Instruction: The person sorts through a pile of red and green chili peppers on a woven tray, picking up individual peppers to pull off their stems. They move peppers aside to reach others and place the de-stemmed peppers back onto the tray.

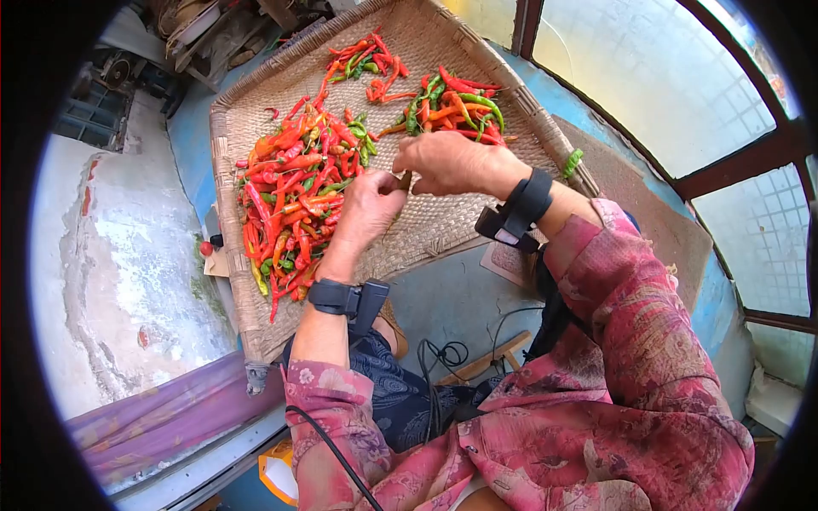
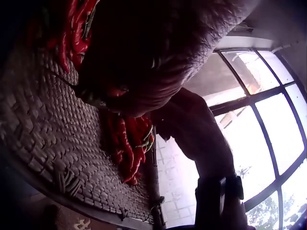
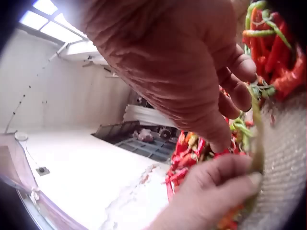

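Observation:
Over a large woven tray (image 1: 443, 223), my left hand (image 1: 368, 206) pinches a slim, yellowish-green chili pepper (image 3: 259, 136) between thumb and fingers. The pepper stands upright in the right wrist view, its stem end uppermost. My right hand (image 1: 456, 162) hovers close by, fingertips right at the pepper's upper end, with a gap between thumb and fingers. A big heap of mostly red chili peppers (image 1: 294, 192) lies left of my left hand. Beyond my right hand sits a smaller pile of red, orange and green peppers (image 1: 456, 106). In the left wrist view, my left hand is dark and hides most of its grip.
Another small group of peppers (image 1: 366, 60) lies at the tray's far end. The tray has a raised rim (image 1: 490, 60), with a green tie (image 1: 573, 163) at its right side. Windows (image 1: 656, 77) stand to the right. Cables (image 1: 447, 351) lie below the tray, near my legs.

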A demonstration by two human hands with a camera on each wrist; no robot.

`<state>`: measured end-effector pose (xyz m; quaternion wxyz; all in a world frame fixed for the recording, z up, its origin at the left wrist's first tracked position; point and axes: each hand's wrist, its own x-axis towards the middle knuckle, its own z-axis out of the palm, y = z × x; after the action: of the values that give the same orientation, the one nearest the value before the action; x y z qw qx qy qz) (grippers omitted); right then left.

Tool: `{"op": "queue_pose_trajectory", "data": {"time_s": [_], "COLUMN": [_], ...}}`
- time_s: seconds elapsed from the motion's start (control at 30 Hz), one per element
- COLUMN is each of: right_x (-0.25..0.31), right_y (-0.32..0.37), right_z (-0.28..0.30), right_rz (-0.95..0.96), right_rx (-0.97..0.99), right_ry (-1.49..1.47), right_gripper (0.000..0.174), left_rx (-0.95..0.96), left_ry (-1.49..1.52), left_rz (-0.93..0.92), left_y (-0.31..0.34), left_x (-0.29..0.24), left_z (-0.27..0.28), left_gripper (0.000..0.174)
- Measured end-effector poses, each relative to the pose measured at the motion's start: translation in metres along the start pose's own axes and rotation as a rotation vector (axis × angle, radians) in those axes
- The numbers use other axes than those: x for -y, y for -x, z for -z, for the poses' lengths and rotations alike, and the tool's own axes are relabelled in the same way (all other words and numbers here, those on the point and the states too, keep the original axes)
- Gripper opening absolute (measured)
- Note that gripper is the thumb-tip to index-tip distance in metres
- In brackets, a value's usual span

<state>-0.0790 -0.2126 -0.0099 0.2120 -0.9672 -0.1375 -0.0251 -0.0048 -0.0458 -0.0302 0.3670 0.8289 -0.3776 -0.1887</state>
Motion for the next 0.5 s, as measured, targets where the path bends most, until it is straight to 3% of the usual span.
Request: {"op": "queue_pose_trajectory", "data": {"time_s": [0.03,0.07,0.13,0.17,0.2,0.23,0.37,0.4,0.5], "right_x": [0.000,0.000,0.005,0.005,-0.001,-0.007,-0.038,-0.037,-0.057], "right_y": [0.000,-0.001,-0.003,-0.004,-0.005,-0.005,-0.007,-0.007,-0.005], "right_z": [-0.006,-0.010,0.001,0.006,0.007,0.009,0.015,0.023,0.035], "right_rz": [0.015,0.047,0.000,-0.054,-0.041,-0.053,-0.235,-0.351,-0.434], "right_rx": [0.022,-0.072,-0.092,-0.112,-0.190,-0.222,-0.333,-0.358,-0.487], "right_ry": [0.059,0.049,0.028,0.008,0.028,0.011,-0.001,-0.042,0.031], "right_gripper": [0.026,0.017,0.014,0.011,0.007,0.010,0.017,0.019,0.024], "left_rx": [0.052,0.046,0.109,0.102,0.023,-0.057,-0.179,-0.241,-0.249], "left_ry": [0.138,0.138,0.403,0.401,0.638,0.875,1.114,1.145,1.167], "left_rz": [0.100,0.100,0.168,0.170,0.163,0.153,0.011,0.001,-0.091], "left_y": [-0.001,-0.001,0.004,0.004,0.002,0.001,-0.001,0.000,0.001], "left_x": [0.000,-0.001,-0.005,-0.003,0.001,0.004,0.019,0.017,0.018], "left_z": [0.005,0.009,0.018,0.020,0.022,0.025,0.047,0.048,0.046], "left_gripper": [0.017,0.017,0.016,0.016,0.015,0.015,0.018,0.022,0.027]}}
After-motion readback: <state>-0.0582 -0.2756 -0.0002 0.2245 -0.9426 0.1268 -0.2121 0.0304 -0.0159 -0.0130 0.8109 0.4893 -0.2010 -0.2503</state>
